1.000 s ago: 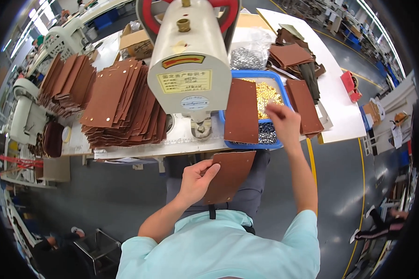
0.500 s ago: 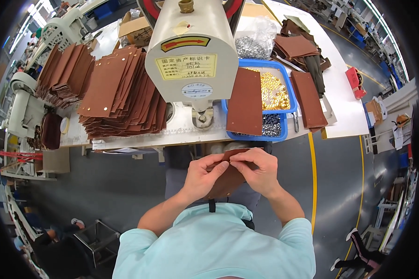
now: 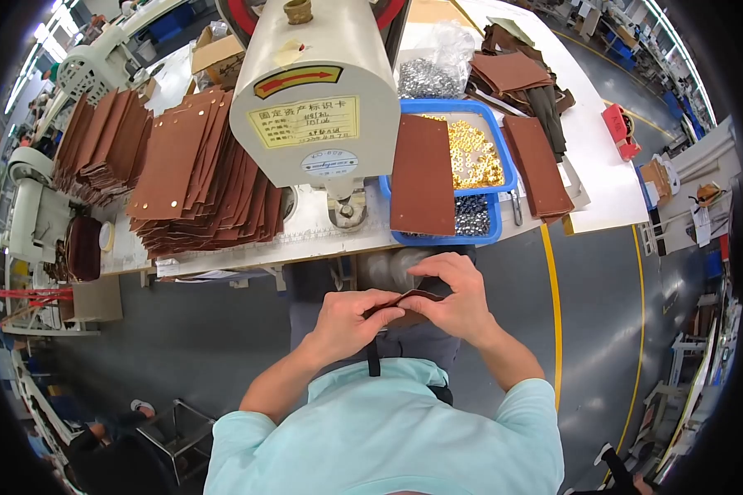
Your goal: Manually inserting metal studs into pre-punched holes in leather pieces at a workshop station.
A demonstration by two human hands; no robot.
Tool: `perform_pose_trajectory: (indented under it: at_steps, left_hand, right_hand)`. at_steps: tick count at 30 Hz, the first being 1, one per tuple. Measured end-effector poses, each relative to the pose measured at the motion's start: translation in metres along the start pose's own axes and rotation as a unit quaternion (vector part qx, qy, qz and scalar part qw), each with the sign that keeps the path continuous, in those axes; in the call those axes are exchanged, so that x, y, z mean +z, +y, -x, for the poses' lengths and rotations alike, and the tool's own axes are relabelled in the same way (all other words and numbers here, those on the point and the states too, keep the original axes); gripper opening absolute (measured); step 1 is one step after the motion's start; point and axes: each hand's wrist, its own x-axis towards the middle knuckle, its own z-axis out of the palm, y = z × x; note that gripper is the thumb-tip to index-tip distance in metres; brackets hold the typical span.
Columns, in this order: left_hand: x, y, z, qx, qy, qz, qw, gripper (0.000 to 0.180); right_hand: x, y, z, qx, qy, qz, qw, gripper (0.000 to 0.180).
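Observation:
Over my lap, just below the table's front edge, a brown leather piece (image 3: pixel 404 298) is held between my hands, seen nearly edge-on. My left hand (image 3: pixel 348 322) pinches it at its left side between thumb and fingers. On its right side lies the thumb of my right hand (image 3: pixel 461 299), with the index finger lifted and bent above; its other fingers are partly hidden. Directly ahead stands a white press machine (image 3: pixel 314 107), its lower tip above a small round metal base (image 3: pixel 347 213).
Stacks of brown leather pieces (image 3: pixel 172 169) cover the table's left. Right of the machine, blue trays (image 3: pixel 504 136) hold gold and dark metal fittings, with a leather panel (image 3: pixel 422 177) lying across them. Further right are another leather panel (image 3: pixel 537 165), a dark cloth bundle and a red box (image 3: pixel 620 132).
The leather piece has tipped from showing its riveted face to nearly edge-on. My right index finger has lifted away from its edge, and both hands have come slightly lower. The view has shifted a little.

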Motion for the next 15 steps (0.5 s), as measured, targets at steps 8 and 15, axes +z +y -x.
perform_pose_trajectory:
  at_steps: [8,15]
  left_hand:
    - [-0.001,-0.006,-0.003,-0.012,-0.026,0.047,0.998,0.026]
    - [0.000,-0.005,-0.004,-0.026,-0.036,0.074,0.996,0.025]
  right_hand:
    - [0.001,0.003,0.009,0.073,-0.042,-0.077,0.993,0.025]
    - [-0.003,0.007,0.012,0.074,-0.045,-0.060,0.994,0.018]
